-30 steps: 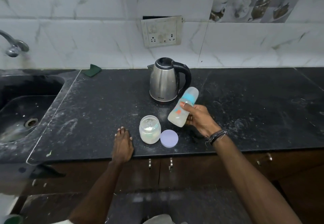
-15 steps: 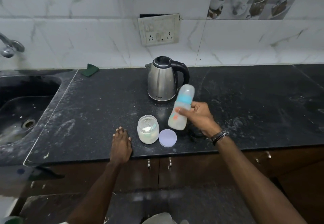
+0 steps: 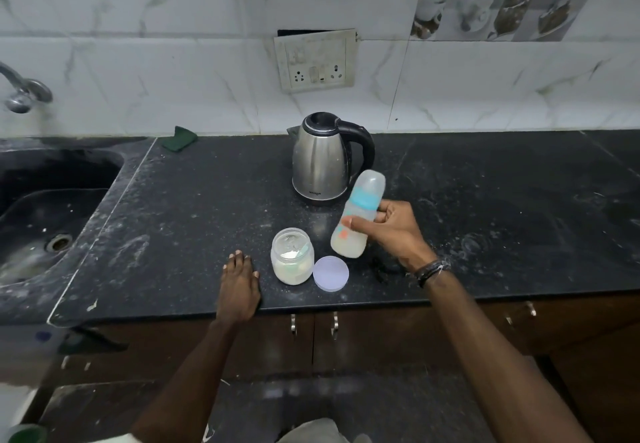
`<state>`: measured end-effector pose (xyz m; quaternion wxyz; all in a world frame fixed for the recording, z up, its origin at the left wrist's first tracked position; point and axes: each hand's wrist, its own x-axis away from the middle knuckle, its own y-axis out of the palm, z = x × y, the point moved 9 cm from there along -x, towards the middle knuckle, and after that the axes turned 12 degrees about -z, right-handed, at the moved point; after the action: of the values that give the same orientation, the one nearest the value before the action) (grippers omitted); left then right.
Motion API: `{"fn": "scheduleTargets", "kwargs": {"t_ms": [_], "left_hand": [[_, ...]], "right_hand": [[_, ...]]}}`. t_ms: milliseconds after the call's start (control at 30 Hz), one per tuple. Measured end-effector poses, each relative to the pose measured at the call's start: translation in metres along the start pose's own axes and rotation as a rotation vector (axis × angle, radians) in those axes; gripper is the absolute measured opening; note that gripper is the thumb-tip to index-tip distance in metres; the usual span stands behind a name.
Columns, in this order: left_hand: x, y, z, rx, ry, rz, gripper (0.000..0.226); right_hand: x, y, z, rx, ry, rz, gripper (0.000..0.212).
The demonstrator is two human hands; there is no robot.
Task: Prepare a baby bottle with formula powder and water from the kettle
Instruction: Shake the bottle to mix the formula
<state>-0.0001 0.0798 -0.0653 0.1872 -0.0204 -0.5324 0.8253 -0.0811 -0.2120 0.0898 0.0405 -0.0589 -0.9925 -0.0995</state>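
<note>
Kettle (image 3: 320, 162): steel, black handle; small dark lettering near the base, not legible. Baby bottle (image 3: 358, 214): capped, blue collar, orange print unreadable, pale liquid inside; gripped mid-body by the right hand (image 3: 394, 231), thumb in front, tilted above the counter (image 3: 502, 217). Formula jar (image 3: 292, 260): open, lavender lid (image 3: 330, 273) laid just beside. Left hand (image 3: 240, 286): laid flat at the counter edge, fingers straight, nothing held.
</note>
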Motion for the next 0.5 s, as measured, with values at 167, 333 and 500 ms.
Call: {"fn": "scheduleTargets", "kwargs": {"t_ms": [167, 333, 500], "left_hand": [[0.001, 0.000, 0.000, 0.002, 0.009, 0.008, 0.044], [-0.001, 0.000, 0.001, 0.013, 0.023, 0.010, 0.043], [-0.001, 0.001, 0.000, 0.008, 0.008, 0.003, 0.044]], "right_hand": [[-0.001, -0.007, -0.007, -0.053, -0.032, 0.059, 0.031], [-0.003, -0.007, -0.006, -0.065, 0.002, 0.013, 0.039], [-0.003, -0.009, -0.007, 0.103, 0.096, -0.007, 0.031]]}}
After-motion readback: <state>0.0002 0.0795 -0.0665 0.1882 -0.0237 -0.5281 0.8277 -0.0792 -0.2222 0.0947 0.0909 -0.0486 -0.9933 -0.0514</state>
